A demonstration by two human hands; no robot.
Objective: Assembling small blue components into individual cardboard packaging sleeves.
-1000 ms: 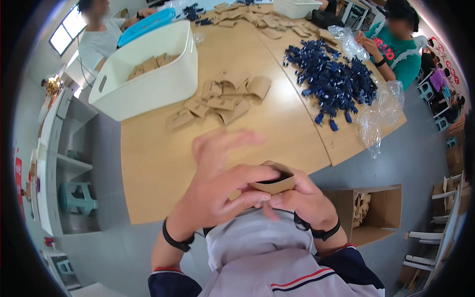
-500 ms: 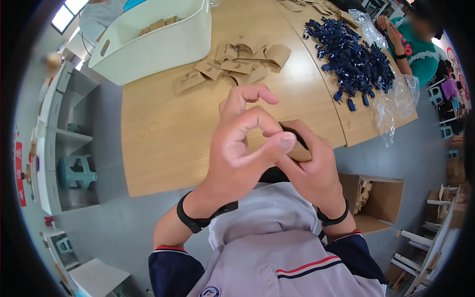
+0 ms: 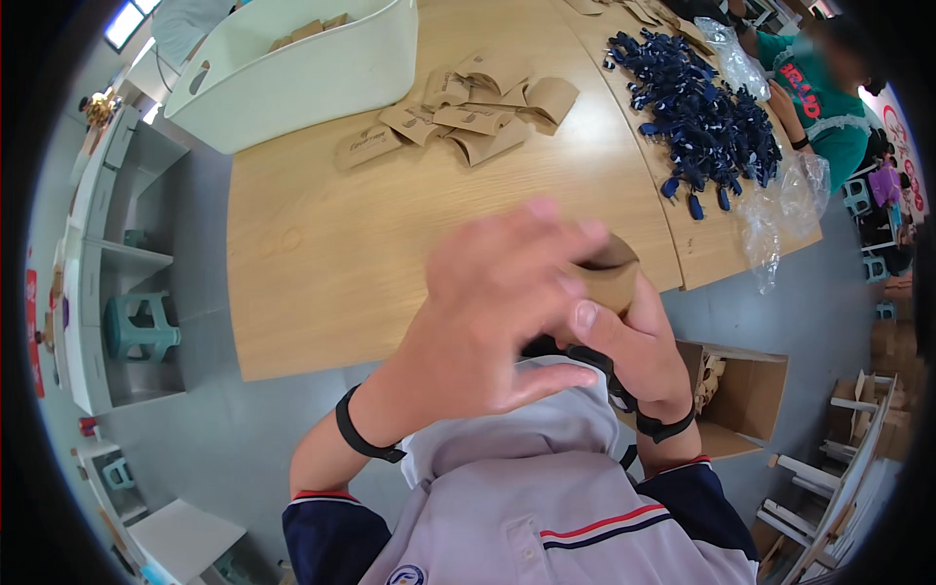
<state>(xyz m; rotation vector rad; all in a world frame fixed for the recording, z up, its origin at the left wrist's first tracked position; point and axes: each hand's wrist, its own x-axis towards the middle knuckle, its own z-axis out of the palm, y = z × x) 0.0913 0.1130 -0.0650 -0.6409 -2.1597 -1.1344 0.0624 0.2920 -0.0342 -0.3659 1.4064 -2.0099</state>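
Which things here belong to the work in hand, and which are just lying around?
Likely belongs:
- small brown cardboard box in the right hand
- pile of similar brown cardboard pieces

Apparently just around:
- teal plastic stool
- crumpled clear plastic bag

The right hand (image 3: 643, 351) holds an open brown box (image 3: 609, 286); the blurred left hand (image 3: 502, 292) overlaps it. Flattened boxes (image 3: 476, 118) lie on the surface (image 3: 322, 239) near a white tub (image 3: 312, 93).
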